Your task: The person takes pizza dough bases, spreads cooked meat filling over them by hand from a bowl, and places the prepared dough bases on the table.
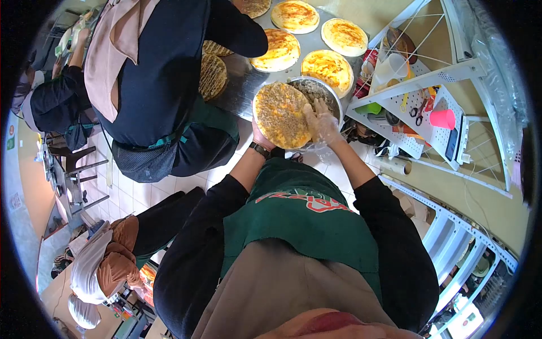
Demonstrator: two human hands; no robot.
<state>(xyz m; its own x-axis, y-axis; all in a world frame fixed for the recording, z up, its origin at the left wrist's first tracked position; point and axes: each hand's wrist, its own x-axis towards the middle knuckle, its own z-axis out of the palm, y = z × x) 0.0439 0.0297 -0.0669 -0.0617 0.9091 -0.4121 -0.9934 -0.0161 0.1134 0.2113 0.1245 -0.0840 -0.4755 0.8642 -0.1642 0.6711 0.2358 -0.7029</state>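
My left hand (259, 135) supports a round pizza base (280, 114) from below at its left edge; most of the fingers are hidden under it. Sauce and crumbly minced topping cover the base. It is held over the near left part of a metal bowl (337, 100) with more of the same topping (311, 89) inside. In a clear plastic glove, my right hand (324, 122) rests at the base's right edge, fingers extended and touching the topping. Beyond the bowl lie bases spread with only red-orange sauce, the nearest (327, 70) just behind its rim.
A metal table (240, 85) carries the sauced bases and several topped ones (213, 78) at left. One co-worker (164, 73) stands close on my left; another (113, 254) is behind. White shelving (418, 113) with scissors (419, 113) and a pink cup (442, 118) stands right.
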